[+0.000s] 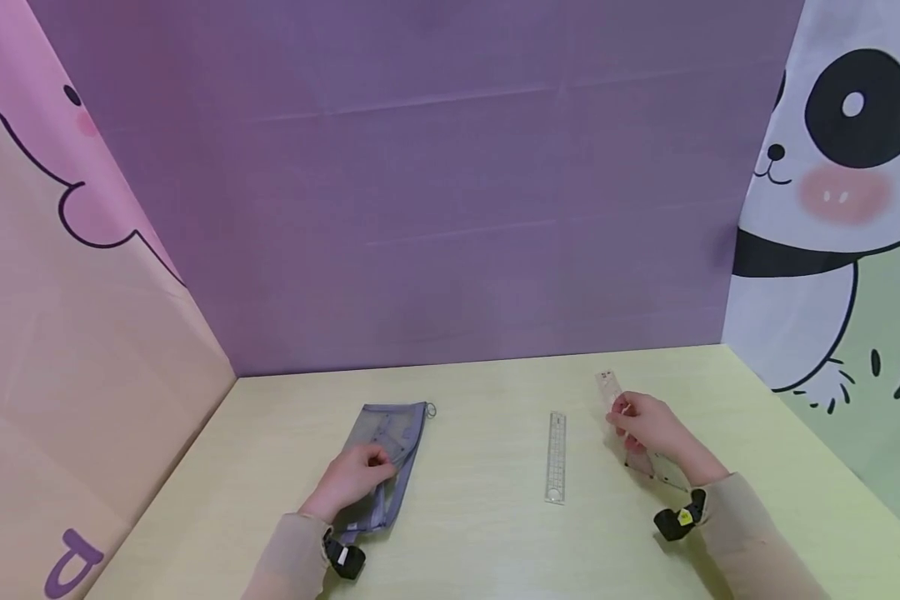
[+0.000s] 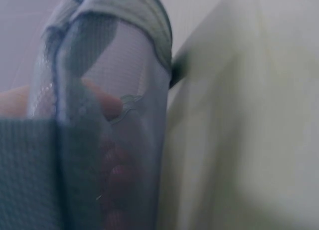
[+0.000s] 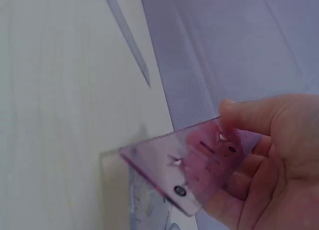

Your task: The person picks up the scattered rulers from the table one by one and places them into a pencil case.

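Note:
My left hand (image 1: 356, 475) has its fingers curled at a purple-grey mesh zip pouch (image 1: 414, 454) lying on the left of the table. In the left wrist view the raised mesh pouch (image 2: 149, 75) covers part of the hand, and fingers show through it. On the right, my right hand (image 1: 656, 429) pinches a pink see-through set square (image 3: 174, 165) between thumb and fingers, tilted over the table. Below that hand lies a clear measuring piece (image 1: 667, 475), partly hidden by the wrist. A clear straight ruler (image 1: 556, 458) lies between the two hands.
The pale wooden table (image 1: 480, 433) meets a purple cloth wall (image 1: 450, 208) at the back. Printed panels stand at both sides, the right one with a panda (image 1: 840, 192). A small ring (image 1: 431, 410) hangs at the pouch's far corner.

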The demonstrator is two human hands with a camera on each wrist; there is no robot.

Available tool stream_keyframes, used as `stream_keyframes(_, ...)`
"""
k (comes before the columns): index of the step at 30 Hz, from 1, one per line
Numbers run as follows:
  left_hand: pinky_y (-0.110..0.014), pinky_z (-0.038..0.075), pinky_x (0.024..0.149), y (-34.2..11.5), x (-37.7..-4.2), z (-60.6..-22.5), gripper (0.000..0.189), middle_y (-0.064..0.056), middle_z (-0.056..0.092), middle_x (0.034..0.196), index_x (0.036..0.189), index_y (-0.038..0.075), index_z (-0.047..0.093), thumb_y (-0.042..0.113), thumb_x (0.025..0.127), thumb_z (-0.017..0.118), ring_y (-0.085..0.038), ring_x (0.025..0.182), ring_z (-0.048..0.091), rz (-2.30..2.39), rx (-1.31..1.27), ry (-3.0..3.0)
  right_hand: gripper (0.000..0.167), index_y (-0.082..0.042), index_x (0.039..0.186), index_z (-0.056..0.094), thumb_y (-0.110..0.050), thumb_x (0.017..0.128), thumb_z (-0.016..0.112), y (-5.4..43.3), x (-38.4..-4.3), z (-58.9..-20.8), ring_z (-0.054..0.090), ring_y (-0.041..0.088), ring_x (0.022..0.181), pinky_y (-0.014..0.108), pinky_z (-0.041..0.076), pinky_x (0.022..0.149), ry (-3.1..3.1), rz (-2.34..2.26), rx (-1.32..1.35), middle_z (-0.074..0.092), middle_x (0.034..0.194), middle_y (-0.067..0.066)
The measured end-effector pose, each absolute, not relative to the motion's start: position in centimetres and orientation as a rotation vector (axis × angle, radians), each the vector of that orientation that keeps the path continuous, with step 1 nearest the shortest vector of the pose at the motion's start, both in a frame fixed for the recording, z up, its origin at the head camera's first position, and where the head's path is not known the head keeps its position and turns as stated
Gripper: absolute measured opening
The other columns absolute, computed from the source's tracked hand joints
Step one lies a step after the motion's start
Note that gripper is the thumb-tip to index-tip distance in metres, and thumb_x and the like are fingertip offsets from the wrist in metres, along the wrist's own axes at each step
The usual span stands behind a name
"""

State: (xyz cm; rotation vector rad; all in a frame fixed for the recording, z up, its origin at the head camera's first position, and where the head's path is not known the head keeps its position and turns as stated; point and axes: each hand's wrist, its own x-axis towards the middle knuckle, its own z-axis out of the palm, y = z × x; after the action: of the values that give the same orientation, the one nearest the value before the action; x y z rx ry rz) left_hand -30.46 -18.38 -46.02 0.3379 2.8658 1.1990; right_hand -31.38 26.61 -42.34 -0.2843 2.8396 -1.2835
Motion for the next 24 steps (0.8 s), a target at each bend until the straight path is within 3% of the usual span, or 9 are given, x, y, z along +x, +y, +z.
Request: stream_keyframes(24, -0.032, 0.038, 0.060, -18.4, -30.3, -45.6, 0.012, 0.002, 0.055, 0.073, 0.076, 0.011, 0.063, 0.015, 0.086, 0.068, -0.015, 0.067, 0.047, 1.213, 0.322, 2.855, 0.029, 0.012, 0.116, 0.047, -0.013, 0.102, 0.043, 27.0, -32.2, -43.0, 0.058, 0.022, 0.070, 0.038, 0.055, 0.062, 2.539, -1.609, -0.200, 0.056, 0.085, 0.011)
